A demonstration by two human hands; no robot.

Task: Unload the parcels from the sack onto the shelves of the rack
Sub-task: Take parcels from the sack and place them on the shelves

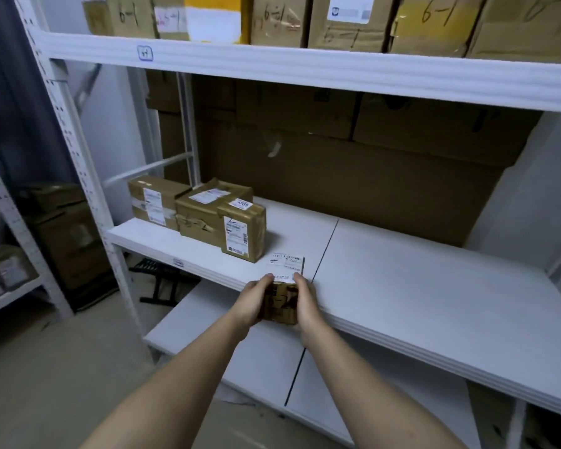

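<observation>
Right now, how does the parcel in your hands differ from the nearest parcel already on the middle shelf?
The held parcel is gripped by the left hand and right hand at the shelf's front edge; the shelved parcel rests free, further back on the left. The held parcel looks smaller. Its label faces up; the shelved parcel has one facing front and another on top. Both are brown, taped and white-labelled.

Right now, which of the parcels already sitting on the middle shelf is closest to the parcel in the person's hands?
The rightmost parcel, with the "4005" sticker on top and an upright front label; the other two sit further left and back.
</observation>
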